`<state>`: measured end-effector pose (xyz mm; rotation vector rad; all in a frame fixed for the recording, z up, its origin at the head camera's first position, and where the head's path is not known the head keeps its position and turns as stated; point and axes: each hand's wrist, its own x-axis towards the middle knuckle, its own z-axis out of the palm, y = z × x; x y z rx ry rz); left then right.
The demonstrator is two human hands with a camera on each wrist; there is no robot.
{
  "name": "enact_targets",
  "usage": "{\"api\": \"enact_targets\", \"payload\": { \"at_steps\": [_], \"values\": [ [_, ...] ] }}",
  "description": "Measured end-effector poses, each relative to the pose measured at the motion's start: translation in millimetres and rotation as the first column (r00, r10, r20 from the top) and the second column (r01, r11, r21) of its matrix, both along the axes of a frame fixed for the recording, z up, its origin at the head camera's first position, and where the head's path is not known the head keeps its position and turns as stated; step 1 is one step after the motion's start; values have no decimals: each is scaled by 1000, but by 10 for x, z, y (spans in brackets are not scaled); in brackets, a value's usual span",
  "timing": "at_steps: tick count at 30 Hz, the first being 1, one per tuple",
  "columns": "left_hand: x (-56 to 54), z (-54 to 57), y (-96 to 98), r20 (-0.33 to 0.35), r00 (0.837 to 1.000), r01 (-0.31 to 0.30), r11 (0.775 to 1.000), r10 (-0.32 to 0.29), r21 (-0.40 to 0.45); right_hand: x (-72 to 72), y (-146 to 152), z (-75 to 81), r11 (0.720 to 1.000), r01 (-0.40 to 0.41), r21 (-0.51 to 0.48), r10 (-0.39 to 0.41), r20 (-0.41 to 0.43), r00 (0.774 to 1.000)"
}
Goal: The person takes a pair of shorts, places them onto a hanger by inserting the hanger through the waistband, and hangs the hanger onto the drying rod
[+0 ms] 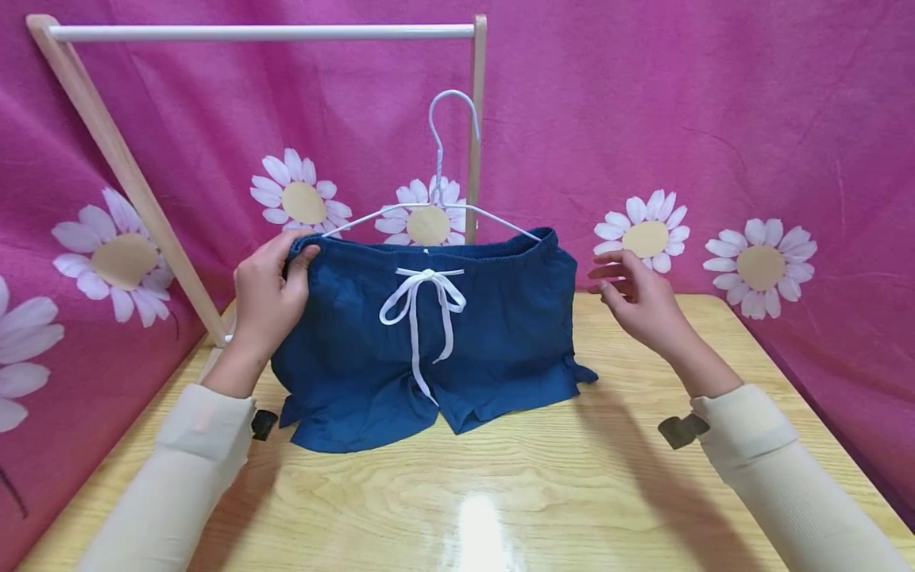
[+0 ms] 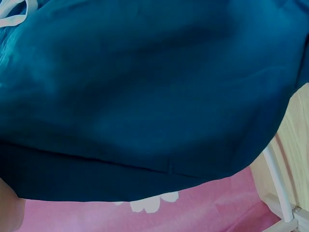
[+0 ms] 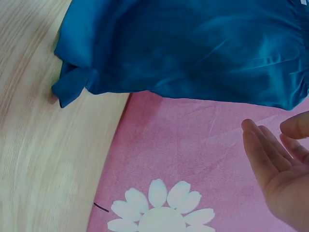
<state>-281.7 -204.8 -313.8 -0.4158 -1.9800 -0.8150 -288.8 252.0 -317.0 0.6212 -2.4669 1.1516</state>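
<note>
Dark blue shorts (image 1: pixel 500 318) with a white drawstring bow (image 1: pixel 427 278) hang upright above the table. A white wire hanger (image 1: pixel 438 171) runs into their waistband, its lower ends hidden inside the cloth. My left hand (image 1: pixel 270 298) pinches the left end of the waistband, thumb in front. To the right of the shorts, my right hand (image 1: pixel 639 302) is held apart from them with loosely bent fingers and nothing in it. In the right wrist view, a gap separates the right hand (image 3: pixel 282 164) from the shorts (image 3: pixel 193 53). Blue cloth (image 2: pixel 154 96) fills most of the left wrist view.
Behind the shorts and to the left stands a wooden rack (image 1: pixel 132 175) with a white top bar (image 1: pixel 264 32). The wooden table (image 1: pixel 372 508) lies below. A pink curtain with daisies (image 1: pixel 761 268) closes off the back and sides.
</note>
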Motion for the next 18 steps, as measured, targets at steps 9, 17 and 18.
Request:
{"api": "enact_targets", "payload": {
  "at_steps": [9,17,18],
  "values": [
    [-9,12,-66,2,1000,10,999,-10,45,-2,4,-33,1000,-18,-9,18,42,999],
    [6,23,-166,2,1000,-31,998,31,60,1,27,-71,999,-50,-4,50,-1,999],
    [7,26,-178,5,999,-36,998,36,59,2,29,-75,999,-54,-3,54,-8,998]
  ]
}}
